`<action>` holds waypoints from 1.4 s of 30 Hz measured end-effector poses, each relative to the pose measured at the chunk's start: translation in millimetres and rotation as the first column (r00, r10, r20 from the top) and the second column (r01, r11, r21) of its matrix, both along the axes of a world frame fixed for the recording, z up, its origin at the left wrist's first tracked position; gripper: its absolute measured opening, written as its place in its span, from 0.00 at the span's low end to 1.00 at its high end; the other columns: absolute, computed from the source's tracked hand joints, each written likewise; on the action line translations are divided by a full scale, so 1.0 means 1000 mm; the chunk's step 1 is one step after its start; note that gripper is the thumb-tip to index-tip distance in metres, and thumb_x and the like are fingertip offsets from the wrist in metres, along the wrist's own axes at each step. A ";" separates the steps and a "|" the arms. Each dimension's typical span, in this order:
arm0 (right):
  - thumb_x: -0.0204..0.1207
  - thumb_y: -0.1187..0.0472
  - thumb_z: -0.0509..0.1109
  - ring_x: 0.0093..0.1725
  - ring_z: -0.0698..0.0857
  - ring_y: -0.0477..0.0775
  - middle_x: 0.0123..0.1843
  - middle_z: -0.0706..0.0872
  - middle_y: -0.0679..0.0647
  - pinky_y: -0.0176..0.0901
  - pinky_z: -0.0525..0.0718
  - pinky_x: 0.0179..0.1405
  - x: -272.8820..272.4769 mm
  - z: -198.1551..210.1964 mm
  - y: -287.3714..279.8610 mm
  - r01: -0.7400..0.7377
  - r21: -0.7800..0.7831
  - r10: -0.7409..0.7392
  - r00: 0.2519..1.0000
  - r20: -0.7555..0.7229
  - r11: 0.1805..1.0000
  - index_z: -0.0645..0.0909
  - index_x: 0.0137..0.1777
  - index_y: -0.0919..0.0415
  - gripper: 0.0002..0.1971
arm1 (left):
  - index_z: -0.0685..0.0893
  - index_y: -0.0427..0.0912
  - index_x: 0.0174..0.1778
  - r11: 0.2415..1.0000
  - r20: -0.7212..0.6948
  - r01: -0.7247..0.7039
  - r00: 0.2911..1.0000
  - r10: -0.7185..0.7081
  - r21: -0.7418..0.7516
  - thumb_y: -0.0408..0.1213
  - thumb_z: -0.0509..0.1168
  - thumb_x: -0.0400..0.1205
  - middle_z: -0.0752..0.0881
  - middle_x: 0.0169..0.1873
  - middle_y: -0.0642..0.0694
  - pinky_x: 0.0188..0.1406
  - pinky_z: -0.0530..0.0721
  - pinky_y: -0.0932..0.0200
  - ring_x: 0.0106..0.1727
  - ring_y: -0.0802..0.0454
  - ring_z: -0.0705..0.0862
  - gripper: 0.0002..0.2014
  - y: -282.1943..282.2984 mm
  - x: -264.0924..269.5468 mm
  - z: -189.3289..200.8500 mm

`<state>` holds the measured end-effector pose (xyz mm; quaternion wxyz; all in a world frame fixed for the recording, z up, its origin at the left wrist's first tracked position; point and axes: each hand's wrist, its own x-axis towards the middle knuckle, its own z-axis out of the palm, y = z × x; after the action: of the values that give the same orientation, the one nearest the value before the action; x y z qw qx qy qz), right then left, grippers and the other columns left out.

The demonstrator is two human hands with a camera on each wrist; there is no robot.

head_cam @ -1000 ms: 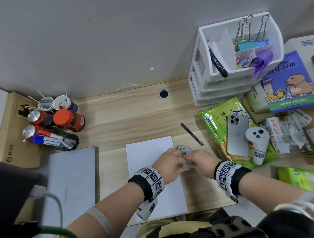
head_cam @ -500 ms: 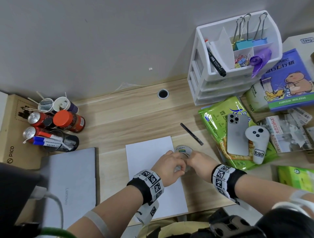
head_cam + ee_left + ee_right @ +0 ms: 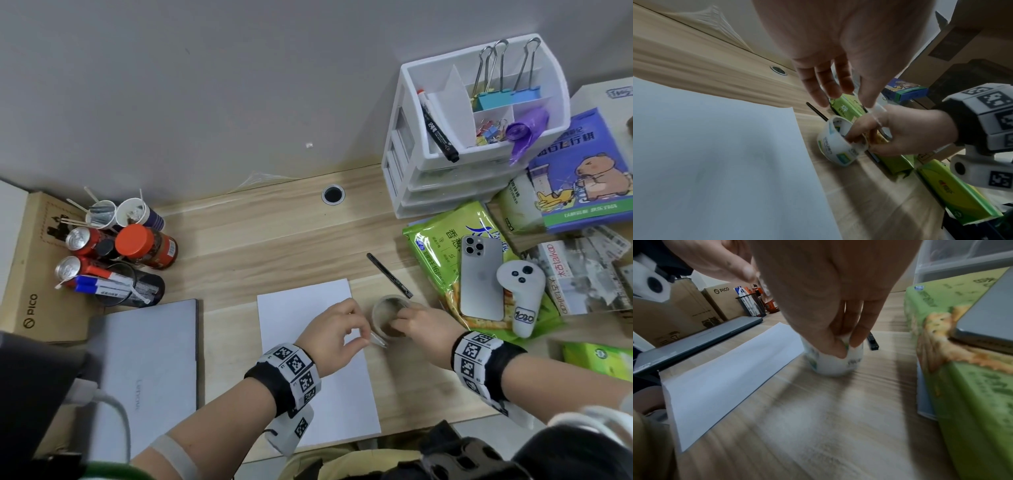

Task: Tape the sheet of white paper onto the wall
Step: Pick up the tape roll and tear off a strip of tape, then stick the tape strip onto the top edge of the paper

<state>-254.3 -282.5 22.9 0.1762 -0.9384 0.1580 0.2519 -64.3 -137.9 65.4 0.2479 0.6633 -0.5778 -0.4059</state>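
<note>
Head view, lower centre: your right hand [image 3: 423, 325] grips the tape roll [image 3: 388, 317] on the counter [image 3: 274, 240]; your left hand [image 3: 330, 337] pinches a tape strip [image 3: 376, 342] beside the white paper [image 3: 291, 308]. Keep the strip taut.

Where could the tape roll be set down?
Bare wood lies between the white paper sheet, the round cable hole and the thin black pen. The right, around the green snack bag, and the left, around the red cans, are crowded.
</note>
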 end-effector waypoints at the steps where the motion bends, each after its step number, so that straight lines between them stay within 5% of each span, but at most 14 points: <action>1: 0.66 0.74 0.68 0.66 0.76 0.59 0.62 0.82 0.53 0.53 0.87 0.50 -0.003 0.000 0.000 -0.004 0.002 0.004 0.999 0.045 1.000 0.80 0.63 0.55 0.25 | 0.85 0.47 0.43 1.000 -0.002 -0.017 1.000 0.017 0.006 0.36 0.70 0.81 0.77 0.46 0.56 0.45 0.75 0.72 0.42 0.64 0.76 0.02 0.002 0.003 0.001; 4: 0.65 0.70 0.68 0.57 0.82 0.56 0.57 0.85 0.48 0.51 0.86 0.52 -0.005 0.012 0.000 0.096 0.049 -0.106 0.955 0.277 0.994 0.83 0.59 0.54 0.22 | 0.87 0.48 0.48 0.999 0.019 -0.037 0.999 0.037 0.020 0.38 0.70 0.83 0.77 0.47 0.59 0.46 0.79 0.69 0.40 0.61 0.78 0.01 0.006 0.010 0.002; 6: 0.71 0.64 0.66 0.48 0.86 0.51 0.51 0.88 0.42 0.48 0.86 0.50 0.005 0.026 0.005 0.291 0.328 -0.394 0.864 0.313 0.899 0.83 0.56 0.49 0.16 | 0.88 0.49 0.49 0.998 0.021 -0.051 0.999 0.050 0.037 0.39 0.69 0.83 0.78 0.46 0.58 0.47 0.82 0.63 0.41 0.55 0.81 0.03 0.008 0.014 0.003; 8: 0.75 0.58 0.69 0.42 0.88 0.47 0.45 0.91 0.44 0.46 0.87 0.48 0.020 0.035 0.011 0.437 0.626 -0.638 0.759 0.129 0.646 0.84 0.53 0.47 0.09 | 0.89 0.53 0.48 0.996 0.009 -0.074 0.997 0.073 0.043 0.39 0.69 0.82 0.78 0.46 0.58 0.46 0.80 0.66 0.42 0.54 0.82 0.04 0.011 0.016 0.002; 11: 0.73 0.58 0.76 0.37 0.87 0.49 0.41 0.92 0.53 0.49 0.87 0.46 0.040 0.036 0.020 0.466 0.809 -0.713 0.696 -0.085 0.358 0.84 0.54 0.55 0.10 | 0.89 0.55 0.46 0.993 -0.019 -0.112 0.993 0.113 0.038 0.39 0.70 0.82 0.79 0.47 0.56 0.46 0.79 0.69 0.41 0.54 0.83 0.05 0.015 0.018 0.000; 17: 0.73 0.69 0.75 0.34 0.85 0.56 0.36 0.89 0.62 0.48 0.84 0.43 0.062 0.030 0.030 0.483 0.862 -0.685 0.681 -0.260 0.153 0.78 0.58 0.64 0.15 | 0.91 0.53 0.51 0.989 -0.044 -0.128 0.990 0.131 0.074 0.40 0.70 0.83 0.81 0.49 0.53 0.48 0.80 0.67 0.44 0.55 0.83 0.06 0.024 0.024 -0.004; 24: 0.71 0.69 0.74 0.34 0.88 0.55 0.32 0.89 0.53 0.54 0.86 0.44 0.081 0.019 0.032 0.501 0.805 -0.652 0.732 -0.198 0.318 0.82 0.50 0.61 0.09 | 0.90 0.50 0.59 0.989 -0.034 -0.127 0.991 0.130 0.078 0.43 0.70 0.83 0.80 0.51 0.54 0.44 0.72 0.81 0.43 0.64 0.79 0.10 0.033 0.032 -0.001; 29: 0.73 0.75 0.72 0.32 0.88 0.54 0.32 0.89 0.56 0.42 0.87 0.35 0.100 0.021 0.031 0.510 0.781 -0.628 0.752 -0.201 0.360 0.84 0.41 0.61 0.08 | 0.89 0.49 0.61 0.981 -0.048 -0.172 0.983 0.177 0.087 0.36 0.73 0.79 0.81 0.52 0.51 0.47 0.80 0.70 0.46 0.54 0.82 0.15 0.038 0.045 -0.008; 33: 0.69 0.76 0.75 0.31 0.86 0.56 0.35 0.88 0.61 0.50 0.86 0.39 0.116 0.018 0.025 0.560 0.751 -0.682 0.702 -0.205 0.351 0.84 0.42 0.64 0.07 | 0.88 0.47 0.60 0.956 -0.092 -0.268 0.956 0.280 0.120 0.30 0.71 0.71 0.81 0.53 0.51 0.48 0.83 0.66 0.45 0.54 0.83 0.21 0.043 0.060 -0.015; 38: 0.63 0.72 0.80 0.28 0.86 0.54 0.34 0.89 0.57 0.51 0.85 0.37 0.141 0.007 0.017 0.620 0.673 -0.738 0.656 -0.162 0.404 0.83 0.39 0.61 0.10 | 0.83 0.45 0.63 0.774 0.087 -0.585 0.807 0.583 0.241 0.34 0.72 0.74 0.79 0.59 0.47 0.52 0.87 0.54 0.49 0.49 0.83 0.20 0.047 0.088 -0.037; 42: 0.63 0.68 0.79 0.30 0.86 0.51 0.36 0.90 0.59 0.45 0.85 0.31 0.165 -0.003 0.016 0.655 0.602 -0.762 0.638 -0.116 0.456 0.83 0.39 0.59 0.09 | 0.72 0.40 0.73 0.660 0.292 -0.666 0.746 0.599 0.348 0.44 0.71 0.77 0.73 0.68 0.44 0.67 0.80 0.49 0.66 0.45 0.78 0.29 0.049 0.110 -0.057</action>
<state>-89.7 -266.1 19.7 0.5617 -0.6972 0.4317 0.1098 45.2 -88.5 8.4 0.1758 0.8890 -0.2227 -0.3594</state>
